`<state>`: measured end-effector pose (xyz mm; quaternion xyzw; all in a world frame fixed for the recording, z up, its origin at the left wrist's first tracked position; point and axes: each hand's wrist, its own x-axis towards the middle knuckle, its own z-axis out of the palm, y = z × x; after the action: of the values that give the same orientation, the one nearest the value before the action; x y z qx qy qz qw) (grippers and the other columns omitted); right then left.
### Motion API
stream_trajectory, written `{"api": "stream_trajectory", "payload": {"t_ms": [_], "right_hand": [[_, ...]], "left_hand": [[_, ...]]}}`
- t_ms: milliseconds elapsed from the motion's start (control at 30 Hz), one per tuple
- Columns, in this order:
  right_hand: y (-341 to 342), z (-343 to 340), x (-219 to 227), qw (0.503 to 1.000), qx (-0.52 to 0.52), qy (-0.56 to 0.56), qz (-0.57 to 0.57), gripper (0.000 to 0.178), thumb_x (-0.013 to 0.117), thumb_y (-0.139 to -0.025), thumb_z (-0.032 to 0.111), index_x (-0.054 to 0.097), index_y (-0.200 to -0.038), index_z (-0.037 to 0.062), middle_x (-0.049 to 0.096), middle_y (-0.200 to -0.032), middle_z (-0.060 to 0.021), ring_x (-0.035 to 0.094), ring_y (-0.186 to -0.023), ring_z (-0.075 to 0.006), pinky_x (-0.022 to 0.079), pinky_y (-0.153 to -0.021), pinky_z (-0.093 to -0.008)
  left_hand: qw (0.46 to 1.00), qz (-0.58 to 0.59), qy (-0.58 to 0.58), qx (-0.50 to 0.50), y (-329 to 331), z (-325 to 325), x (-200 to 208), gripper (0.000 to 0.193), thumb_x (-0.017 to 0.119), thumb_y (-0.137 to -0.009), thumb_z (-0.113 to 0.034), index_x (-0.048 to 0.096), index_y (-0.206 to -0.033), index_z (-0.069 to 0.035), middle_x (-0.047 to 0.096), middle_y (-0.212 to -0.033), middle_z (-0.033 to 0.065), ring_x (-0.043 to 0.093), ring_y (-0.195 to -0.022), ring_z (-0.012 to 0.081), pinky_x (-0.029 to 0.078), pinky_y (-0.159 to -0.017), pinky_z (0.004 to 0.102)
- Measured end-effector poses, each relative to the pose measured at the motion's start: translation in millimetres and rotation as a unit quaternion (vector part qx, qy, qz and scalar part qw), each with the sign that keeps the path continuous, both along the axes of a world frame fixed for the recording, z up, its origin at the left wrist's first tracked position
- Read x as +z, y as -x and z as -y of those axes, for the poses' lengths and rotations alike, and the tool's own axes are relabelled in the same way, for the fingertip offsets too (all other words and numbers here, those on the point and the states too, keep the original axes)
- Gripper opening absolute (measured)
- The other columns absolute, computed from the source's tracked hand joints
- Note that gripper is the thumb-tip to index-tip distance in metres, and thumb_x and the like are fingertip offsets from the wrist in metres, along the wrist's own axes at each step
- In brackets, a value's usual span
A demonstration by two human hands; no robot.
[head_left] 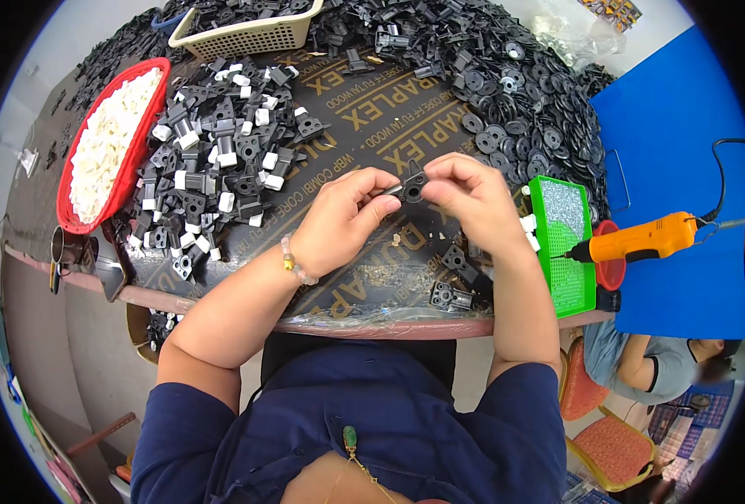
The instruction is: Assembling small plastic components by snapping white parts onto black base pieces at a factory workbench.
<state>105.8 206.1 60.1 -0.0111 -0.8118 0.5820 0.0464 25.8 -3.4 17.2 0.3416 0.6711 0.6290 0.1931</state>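
Observation:
Above the dark tabletop, my two hands meet in front of me at a small black plastic bracket (pixel 413 186) with a pointed end and a round hole. My right hand (pixel 476 202) pinches its right side between thumb and fingers. On its left, my left hand (pixel 343 214) is closed, thumb against forefinger, on a dark end at the bracket's edge; whether that is a separate piece I cannot tell. Nearer the table's front edge, by my right forearm, lie a black plastic fitting (pixel 450 296) and another black fitting (pixel 456 259).
At left, black fittings with white caps (pixel 221 155) form a heap beside a red basket (pixel 161 94) of white pieces. Black discs (pixel 507 109) pile up at right. An orange electric screwdriver (pixel 645 238) lies over a green tray (pixel 588 290) of small screws. A person (pixel 654 365) sits at right.

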Motion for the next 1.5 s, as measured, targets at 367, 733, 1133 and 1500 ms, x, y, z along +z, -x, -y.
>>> {"api": "stream_trajectory", "payload": {"t_ms": [367, 733, 1133, 1500], "right_hand": [[-0.5, -87.8, -25.4, 0.853, -0.171, -0.479, 0.122, 0.016, 0.07, -0.078, 0.005, 0.068, -0.093, 0.0007, 0.069, -0.103, -0.0188, 0.067, -0.094, -0.0342, 0.052, -0.081, -0.0412], [14.3, 34.2, -28.0, 0.979, -0.047, 0.195, -0.019, 0.029, 0.071, -0.088, 0.0, 0.06, -0.115, -0.0021, 0.068, -0.099, -0.0072, 0.066, -0.086, -0.0127, 0.055, -0.078, -0.0258], [15.2, 41.9, -35.3, 0.946, -0.076, 0.314, -0.022, 0.018, 0.071, -0.089, -0.001, 0.059, -0.103, -0.0001, 0.07, -0.094, -0.0132, 0.07, -0.079, -0.0177, 0.06, -0.073, -0.0305], [24.2, 36.1, -17.4, 0.971, 0.038, 0.225, -0.067, 0.079, 0.088, -0.074, 0.021, 0.046, -0.138, -0.0004, 0.059, -0.134, -0.016, 0.059, -0.122, -0.0242, 0.046, -0.105, -0.037]], "left_hand": [[0.922, 0.325, -0.211, -0.014, 29.0, 0.4, -28.2, 0.02, 0.066, -0.093, -0.004, 0.062, -0.113, -0.006, 0.071, -0.102, 0.0063, 0.066, -0.094, 0.016, 0.05, -0.088, 0.0295], [0.906, 0.351, -0.237, 0.024, 21.8, -1.7, -7.2, 0.044, 0.072, -0.088, -0.001, 0.048, -0.125, -0.007, 0.068, -0.108, 0.0077, 0.067, -0.094, 0.0153, 0.052, -0.078, 0.0276], [0.912, 0.325, -0.241, 0.071, 13.6, -9.3, -13.2, 0.039, 0.077, -0.084, -0.001, 0.053, -0.114, -0.007, 0.066, -0.1, 0.0019, 0.062, -0.086, 0.0088, 0.049, -0.073, 0.0234], [0.84, 0.468, -0.241, -0.131, 15.0, -2.5, -4.3, 0.039, 0.07, -0.093, -0.008, 0.048, -0.125, -0.009, 0.065, -0.1, 0.0038, 0.066, -0.084, 0.0114, 0.056, -0.076, 0.0259]]}}
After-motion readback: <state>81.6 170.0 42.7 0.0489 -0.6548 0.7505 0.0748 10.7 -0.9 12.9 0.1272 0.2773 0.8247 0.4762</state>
